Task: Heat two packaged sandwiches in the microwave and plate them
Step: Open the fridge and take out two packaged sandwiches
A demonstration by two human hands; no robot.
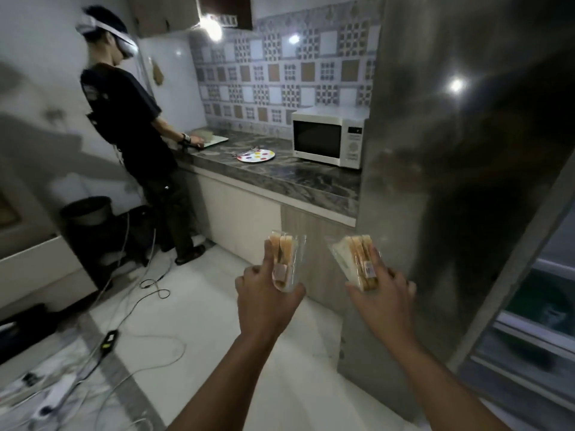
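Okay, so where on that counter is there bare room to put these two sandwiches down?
Bare counter shows in front of the microwave and between it and the dotted plate. A smaller patch lies behind the plate, by the tiled wall. The counter's left end is crowded: another person's hands work at a board there.

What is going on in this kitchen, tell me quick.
A person is carrying two packaged sandwiches, one in each hand: the left hand grips the left sandwich and the right hand grips the right sandwich, both still wrapped. Ahead, the microwave sits shut on the counter, with a dotted plate beside it. A second person in a headset works at the far end of the counter. Nothing is heated or plated yet.
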